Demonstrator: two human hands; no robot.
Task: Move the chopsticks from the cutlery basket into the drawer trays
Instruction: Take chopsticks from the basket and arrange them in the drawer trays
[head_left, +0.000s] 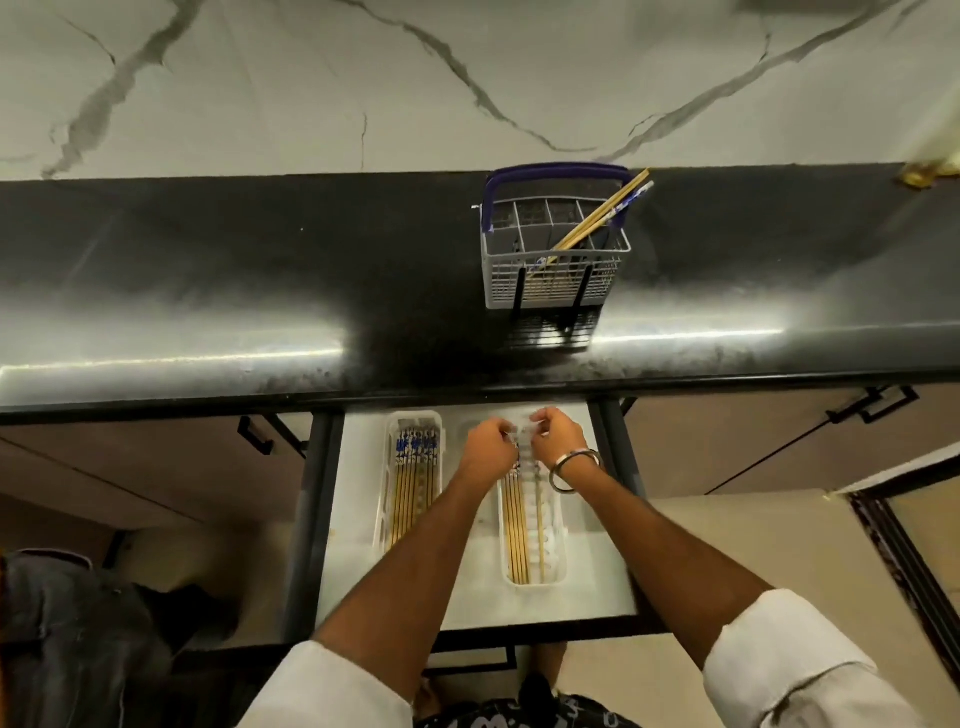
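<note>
Two white rolled-up sleeves (795, 660) frame the bottom of the view, both forearms reaching into the open drawer (571, 597). Two white trays lie in it: the left tray (390, 431) holds a row of gold chopsticks (413, 499) with blue-patterned tops, the right tray (558, 551) about five. The left hand (485, 447) and the right hand (558, 436), a metal bangle (574, 470) on its wrist, meet over the right tray's far end, fingers curled; their grip is blurred. On the black counter (208, 291) behind, one grey cutlery basket (553, 244) holds roughly three leaning chopsticks (602, 213).
</note>
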